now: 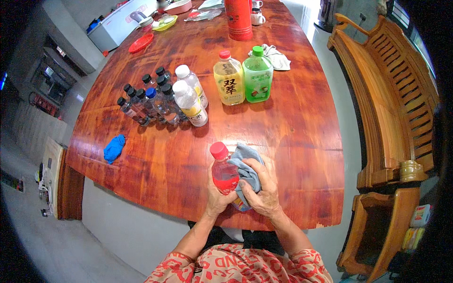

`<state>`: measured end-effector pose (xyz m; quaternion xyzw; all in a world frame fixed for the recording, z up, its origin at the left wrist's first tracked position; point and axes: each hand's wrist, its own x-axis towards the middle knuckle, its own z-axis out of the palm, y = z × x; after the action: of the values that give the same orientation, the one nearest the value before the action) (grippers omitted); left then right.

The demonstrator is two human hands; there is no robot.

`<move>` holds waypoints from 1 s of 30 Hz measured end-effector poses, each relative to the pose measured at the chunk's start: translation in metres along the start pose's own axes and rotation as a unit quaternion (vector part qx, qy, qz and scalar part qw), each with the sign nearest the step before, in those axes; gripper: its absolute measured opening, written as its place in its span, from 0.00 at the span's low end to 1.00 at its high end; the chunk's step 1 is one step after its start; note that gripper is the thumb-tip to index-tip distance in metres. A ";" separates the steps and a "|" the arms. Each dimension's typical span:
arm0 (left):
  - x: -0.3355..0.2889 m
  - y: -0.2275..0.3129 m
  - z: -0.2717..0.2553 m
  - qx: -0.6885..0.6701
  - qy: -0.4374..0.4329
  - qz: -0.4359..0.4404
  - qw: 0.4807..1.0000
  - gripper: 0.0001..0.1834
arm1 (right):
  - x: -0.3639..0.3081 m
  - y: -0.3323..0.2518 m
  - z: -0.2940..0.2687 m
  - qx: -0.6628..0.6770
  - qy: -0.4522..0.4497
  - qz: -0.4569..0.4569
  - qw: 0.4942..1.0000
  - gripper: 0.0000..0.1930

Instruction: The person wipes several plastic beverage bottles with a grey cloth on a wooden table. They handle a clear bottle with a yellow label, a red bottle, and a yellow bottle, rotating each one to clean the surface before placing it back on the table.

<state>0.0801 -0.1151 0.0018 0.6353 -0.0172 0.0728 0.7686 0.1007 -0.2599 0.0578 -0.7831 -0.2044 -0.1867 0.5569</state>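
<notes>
Near the table's front edge, my left hand (217, 200) is wrapped round a plastic bottle (222, 170) with a red cap and a red label. My right hand (262, 194) grips a grey-blue cloth (247, 162) and presses it against the bottle's right side. The bottle stands roughly upright, leaning a little; its lower part is mostly hidden by my hands. Past it stand a yellow bottle (229, 82) with a red cap and a green bottle (258, 80) with a green cap. To their left are two clear bottles (189, 106) with white caps.
Several dark-capped bottles (148, 106) cluster on the left of the wooden table (302, 155). A crumpled blue cloth (113, 149) lies nearer left. A white cloth (278, 59), a red cylinder (238, 21) and a red plate (141, 43) are farther off. A wooden bench (377, 80) stands right.
</notes>
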 end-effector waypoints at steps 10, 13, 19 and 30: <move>-0.001 -0.002 0.003 0.053 -0.066 0.063 0.994 0.55 | 0.048 0.009 -0.028 0.120 -0.164 0.175 0.963 0.15; 0.000 0.001 0.011 0.057 -0.074 0.061 0.994 0.54 | 0.057 0.020 -0.031 0.170 -0.174 0.200 0.949 0.15; 0.006 -0.003 0.006 0.082 -0.026 0.077 0.993 0.52 | -0.002 0.002 -0.008 -0.089 0.058 -0.130 0.986 0.18; -0.011 0.002 0.010 0.150 -0.074 0.099 0.981 0.53 | 0.013 0.008 -0.032 0.120 -0.042 0.071 0.989 0.13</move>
<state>0.0695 -0.1256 0.0042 0.7424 -0.1258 0.1031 0.6499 0.1142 -0.2910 0.0679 -0.7305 -0.1921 -0.0879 0.6494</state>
